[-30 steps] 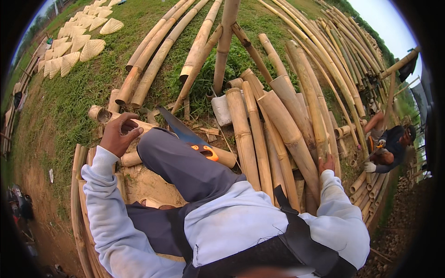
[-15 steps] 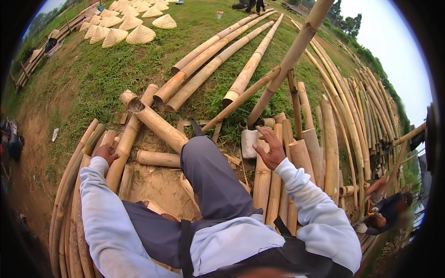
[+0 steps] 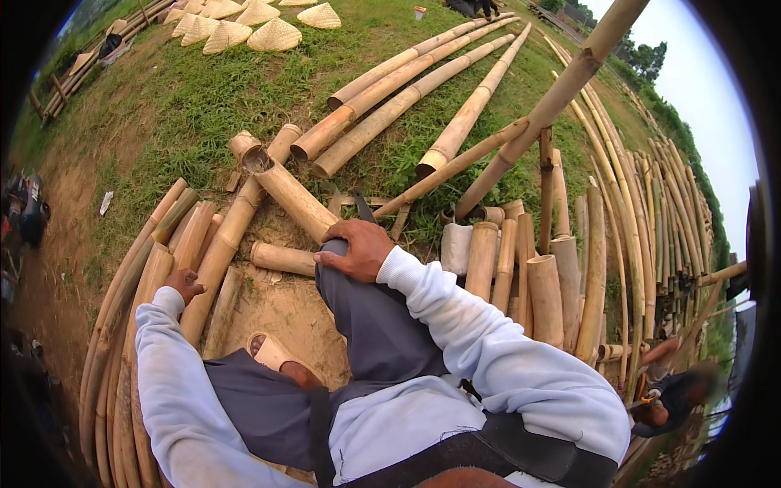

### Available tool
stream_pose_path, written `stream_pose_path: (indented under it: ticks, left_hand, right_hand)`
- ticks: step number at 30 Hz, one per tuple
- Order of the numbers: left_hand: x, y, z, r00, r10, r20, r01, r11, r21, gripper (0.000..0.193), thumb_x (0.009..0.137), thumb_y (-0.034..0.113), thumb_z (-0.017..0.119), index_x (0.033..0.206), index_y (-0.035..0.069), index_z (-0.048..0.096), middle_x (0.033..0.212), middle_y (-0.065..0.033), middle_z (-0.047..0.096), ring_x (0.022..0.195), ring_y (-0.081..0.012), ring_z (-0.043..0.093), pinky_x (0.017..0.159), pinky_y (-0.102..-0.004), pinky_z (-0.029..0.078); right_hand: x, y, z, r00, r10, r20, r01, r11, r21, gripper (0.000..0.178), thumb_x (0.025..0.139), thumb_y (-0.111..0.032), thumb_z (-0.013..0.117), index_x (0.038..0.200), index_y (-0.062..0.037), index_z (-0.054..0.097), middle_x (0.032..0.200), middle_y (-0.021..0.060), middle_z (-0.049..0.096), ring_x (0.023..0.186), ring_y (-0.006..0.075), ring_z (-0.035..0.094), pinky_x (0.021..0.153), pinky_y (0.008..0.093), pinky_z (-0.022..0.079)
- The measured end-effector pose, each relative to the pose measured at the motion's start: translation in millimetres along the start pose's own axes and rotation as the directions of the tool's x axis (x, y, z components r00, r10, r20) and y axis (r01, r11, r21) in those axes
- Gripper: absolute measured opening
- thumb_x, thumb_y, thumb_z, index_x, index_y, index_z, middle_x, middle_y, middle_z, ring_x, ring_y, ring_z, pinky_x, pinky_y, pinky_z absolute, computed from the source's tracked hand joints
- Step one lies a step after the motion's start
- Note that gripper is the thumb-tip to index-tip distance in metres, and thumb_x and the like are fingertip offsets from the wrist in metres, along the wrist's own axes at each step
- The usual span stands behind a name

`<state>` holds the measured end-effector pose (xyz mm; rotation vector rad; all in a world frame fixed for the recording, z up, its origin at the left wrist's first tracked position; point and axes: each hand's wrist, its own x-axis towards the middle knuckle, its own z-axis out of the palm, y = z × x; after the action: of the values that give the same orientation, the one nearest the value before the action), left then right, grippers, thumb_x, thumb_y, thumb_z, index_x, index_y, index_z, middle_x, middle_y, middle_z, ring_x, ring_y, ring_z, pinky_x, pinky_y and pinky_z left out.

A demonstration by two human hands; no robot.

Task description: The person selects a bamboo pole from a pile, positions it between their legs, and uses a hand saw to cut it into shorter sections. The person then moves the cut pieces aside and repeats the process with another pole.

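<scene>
My left hand is at the bundle of bamboo poles on my left. Its fingers are loosely bent and apart, with nothing in them. Across my body, my right hand rests on my raised knee in grey trousers, fingers spread over the cloth and holding nothing. Just beyond that knee, a cut bamboo piece leans across a longer bamboo pole. A short bamboo section lies near the knee. Behind the knee a dark flat strip sticks up; its lower part is hidden.
Several upright-looking bamboo lengths stand close on my right beside a whitish block. A thick slanted pole rises ahead. Long bamboo poles lie on grass; woven cone hats lie far left. Another person is at right.
My right hand has left the area by the whitish block and come leftward onto my knee. My left hand has shifted slightly down the bamboo bundle. The view has moved a little.
</scene>
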<state>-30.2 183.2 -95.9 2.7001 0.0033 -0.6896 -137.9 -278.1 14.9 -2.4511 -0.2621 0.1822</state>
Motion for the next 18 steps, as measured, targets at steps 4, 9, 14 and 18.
stream_pose_path:
  ticks: [4, 9, 14, 18]
  left_hand:
    - [-0.5, -10.1, 3.9, 0.999, -0.018, 0.044, 0.020, 0.999, -0.038, 0.063, 0.082, 0.035, 0.084, 0.129, -0.003, 0.064, 0.121, -0.0228, 0.071, 0.113, -0.0343, 0.069, 0.099, -0.0411, 0.054]
    - [-1.0, -0.1, 1.7, 1.000, -0.008, 0.009, 0.007, 0.999, 0.050, 0.065, 0.082, 0.035, 0.084, 0.130, -0.003, 0.063, 0.122, -0.0231, 0.071, 0.112, -0.0340, 0.069, 0.098, -0.0411, 0.054]
    - [-0.8, 11.4, 1.1, 1.000, -0.002, 0.019, 0.002, 0.999, -0.038, 0.063, 0.083, 0.032, 0.085, 0.131, -0.003, 0.063, 0.121, -0.0232, 0.071, 0.111, -0.0332, 0.069, 0.096, -0.0402, 0.055]
    - [2.1, 13.0, 0.5, 0.999, -0.033, 0.025, 0.034, 0.998, -0.047, 0.064, 0.083, 0.031, 0.085, 0.131, -0.004, 0.062, 0.123, -0.0238, 0.070, 0.112, -0.0338, 0.069, 0.097, -0.0403, 0.055]
  right_hand:
    - [-2.1, 3.9, -3.2, 0.999, 0.051, -0.002, -0.051, 0.998, 0.027, 0.053, 0.086, -0.052, 0.071, 0.110, -0.0052, 0.074, 0.109, 0.0204, 0.072, 0.110, 0.0380, 0.066, 0.099, 0.0458, 0.050]
    - [-6.8, 11.1, -5.8, 0.998, 0.034, -0.045, -0.032, 0.999, 0.039, 0.055, 0.086, -0.053, 0.071, 0.111, -0.0041, 0.074, 0.110, 0.0206, 0.071, 0.109, 0.0386, 0.067, 0.098, 0.0464, 0.051]
    - [-8.6, 16.1, -4.9, 0.997, 0.036, -0.065, -0.032, 0.998, 0.054, 0.056, 0.086, -0.053, 0.071, 0.111, -0.0027, 0.073, 0.108, 0.0214, 0.071, 0.105, 0.0394, 0.067, 0.096, 0.0463, 0.051]
    - [-8.8, 19.9, -3.1, 0.994, -0.001, -0.113, 0.006, 0.999, 0.043, 0.055, 0.087, -0.053, 0.072, 0.108, -0.0017, 0.073, 0.102, 0.0220, 0.072, 0.100, 0.0392, 0.068, 0.093, 0.0454, 0.052]
